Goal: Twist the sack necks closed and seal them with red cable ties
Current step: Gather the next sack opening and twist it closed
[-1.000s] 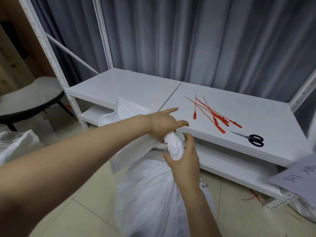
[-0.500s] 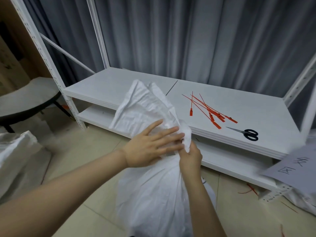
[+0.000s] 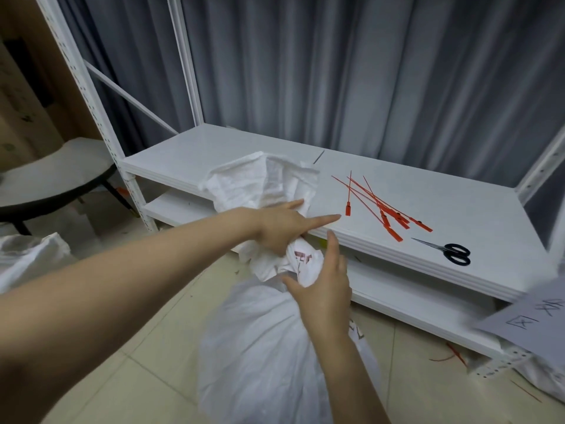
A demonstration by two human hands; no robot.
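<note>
Sack (image 3: 275,347) on floor (image 3: 146,384) before shelf (image 3: 464,206) bearing ties (image 3: 383,209). Left hand (image 3: 279,231), earlier flat on the cloth, now grips the twisted neck (image 3: 301,260); right hand (image 3: 325,290) has released its pinch, fingers spread at the neck.

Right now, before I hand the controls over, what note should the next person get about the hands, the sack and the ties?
Left hand: lower fingers grip the bunched sack neck, forefinger straight.
Right hand: open, cupped beside the neck, holding nothing.
Red cable ties: loose pile on the shelf, scissors beside them.
Done: neck gathered; no tie on it.
Left: take a tie, cinch it round the neck.
</note>
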